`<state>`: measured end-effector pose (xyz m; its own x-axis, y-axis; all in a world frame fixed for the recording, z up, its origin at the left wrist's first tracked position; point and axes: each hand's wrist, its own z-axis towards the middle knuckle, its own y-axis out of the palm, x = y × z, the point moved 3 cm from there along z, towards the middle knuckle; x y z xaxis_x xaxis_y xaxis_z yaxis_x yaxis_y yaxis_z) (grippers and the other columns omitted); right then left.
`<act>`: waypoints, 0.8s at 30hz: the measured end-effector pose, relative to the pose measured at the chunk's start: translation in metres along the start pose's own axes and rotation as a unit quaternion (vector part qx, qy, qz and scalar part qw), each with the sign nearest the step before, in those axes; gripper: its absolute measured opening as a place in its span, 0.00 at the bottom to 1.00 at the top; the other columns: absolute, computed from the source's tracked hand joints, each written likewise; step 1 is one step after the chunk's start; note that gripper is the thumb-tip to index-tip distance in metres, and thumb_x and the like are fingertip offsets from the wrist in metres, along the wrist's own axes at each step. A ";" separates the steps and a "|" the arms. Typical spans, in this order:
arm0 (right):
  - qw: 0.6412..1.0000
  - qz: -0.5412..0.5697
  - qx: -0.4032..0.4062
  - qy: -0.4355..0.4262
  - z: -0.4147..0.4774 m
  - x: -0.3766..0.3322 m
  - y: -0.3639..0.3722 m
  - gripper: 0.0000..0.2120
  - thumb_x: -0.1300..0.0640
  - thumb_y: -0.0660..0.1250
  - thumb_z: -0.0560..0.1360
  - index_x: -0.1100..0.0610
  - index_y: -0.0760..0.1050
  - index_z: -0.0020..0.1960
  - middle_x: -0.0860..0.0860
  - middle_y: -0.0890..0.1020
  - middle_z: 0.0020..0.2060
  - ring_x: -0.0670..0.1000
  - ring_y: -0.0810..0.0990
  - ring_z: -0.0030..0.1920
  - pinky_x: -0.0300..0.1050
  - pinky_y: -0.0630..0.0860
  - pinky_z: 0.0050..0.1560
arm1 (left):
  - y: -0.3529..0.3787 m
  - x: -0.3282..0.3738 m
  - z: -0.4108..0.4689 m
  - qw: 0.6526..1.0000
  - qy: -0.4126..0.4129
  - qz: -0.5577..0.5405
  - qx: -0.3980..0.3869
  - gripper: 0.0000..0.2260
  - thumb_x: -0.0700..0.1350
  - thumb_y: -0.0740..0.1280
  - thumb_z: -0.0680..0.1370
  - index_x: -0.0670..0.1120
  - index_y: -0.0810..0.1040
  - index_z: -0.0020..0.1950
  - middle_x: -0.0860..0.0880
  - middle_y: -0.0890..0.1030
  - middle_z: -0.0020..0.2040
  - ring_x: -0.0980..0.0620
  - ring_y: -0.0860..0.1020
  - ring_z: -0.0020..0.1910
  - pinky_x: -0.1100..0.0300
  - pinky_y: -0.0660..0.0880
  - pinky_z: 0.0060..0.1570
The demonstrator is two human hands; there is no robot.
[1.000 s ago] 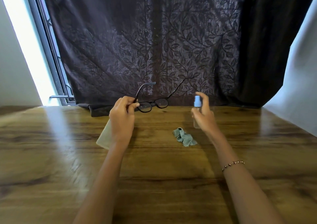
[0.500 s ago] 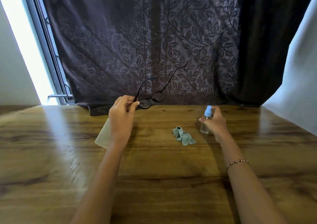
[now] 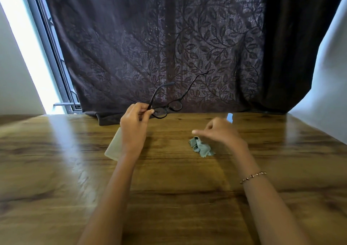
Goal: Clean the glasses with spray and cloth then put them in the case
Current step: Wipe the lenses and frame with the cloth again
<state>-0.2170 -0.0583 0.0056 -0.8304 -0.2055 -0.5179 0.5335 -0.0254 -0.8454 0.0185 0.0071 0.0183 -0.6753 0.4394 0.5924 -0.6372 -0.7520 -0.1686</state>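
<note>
Left hand [image 3: 133, 130] pinches the glasses [image 3: 169, 109] at one rim edge, held above the wooden table [image 3: 169, 188] with temples unfolded, probably to leave both lenses exposed for wiping. Right hand [image 3: 221, 132] hovers just over the crumpled cloth [image 3: 201, 148], index out, other fingers loose, gripping nothing (blurred), likely going for it. Spray bottle [image 3: 229, 117] stands behind it, only the blue cap showing. Case [image 3: 113, 148] lies under the left wrist. Count: 1 of each

Glossy wood-grain table [image 3: 56, 169], soft crumpled cloth [image 3: 201, 148], matt patterned curtain [image 3: 169, 47]
</note>
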 end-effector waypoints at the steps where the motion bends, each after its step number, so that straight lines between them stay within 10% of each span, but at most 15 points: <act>1: 0.999 -0.029 -0.019 0.013 0.001 0.002 0.008 0.26 0.35 0.70 0.67 0.60 0.82 0.42 0.49 0.82 0.32 0.47 0.76 0.29 0.38 0.72 0.35 | 0.000 -0.001 0.000 1.000 0.000 0.000 0.000 0.05 0.38 0.71 0.74 0.41 0.80 0.49 0.49 0.79 0.45 0.62 0.77 0.41 0.76 0.72 0.44; 6: 0.997 -0.061 -0.044 0.023 0.007 0.005 0.028 0.12 0.45 0.71 0.72 0.54 0.82 0.42 0.44 0.82 0.34 0.44 0.80 0.40 0.44 0.73 0.53 | 0.001 -0.001 0.000 1.000 0.001 -0.004 0.000 0.05 0.38 0.71 0.74 0.40 0.80 0.49 0.48 0.80 0.45 0.57 0.79 0.43 0.73 0.74 0.45; 14: 0.992 0.107 0.004 0.060 0.009 0.008 -0.004 0.17 0.47 0.66 0.76 0.60 0.81 0.41 0.51 0.84 0.43 0.49 0.80 0.43 0.47 0.76 0.48 | 0.002 -0.002 0.001 1.000 0.009 -0.001 0.000 0.05 0.38 0.71 0.74 0.41 0.80 0.49 0.49 0.80 0.44 0.55 0.79 0.42 0.63 0.77 0.46; 20: 0.985 0.048 0.162 -0.035 -0.006 -0.017 -0.017 0.15 0.46 0.70 0.73 0.54 0.76 0.32 0.46 0.79 0.30 0.45 0.76 0.35 0.42 0.69 0.37 | 0.005 -0.002 0.000 1.000 0.017 0.002 -0.008 0.05 0.38 0.71 0.74 0.40 0.80 0.48 0.47 0.81 0.44 0.54 0.80 0.42 0.64 0.78 0.45; 24: 0.939 0.316 0.123 -0.063 -0.007 -0.031 -0.011 0.09 0.49 0.72 0.72 0.55 0.82 0.40 0.52 0.84 0.36 0.47 0.80 0.38 0.44 0.77 0.41 | 0.006 -0.001 0.000 1.000 0.021 -0.002 -0.014 0.05 0.38 0.72 0.74 0.41 0.80 0.48 0.49 0.80 0.43 0.55 0.79 0.41 0.71 0.75 0.44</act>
<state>-0.1982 -0.0442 0.0304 -0.3191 -0.3700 -0.8725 0.9467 -0.0819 -0.3115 0.0157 0.0025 0.0165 -0.6876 0.4633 0.5591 -0.6495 -0.7367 -0.1882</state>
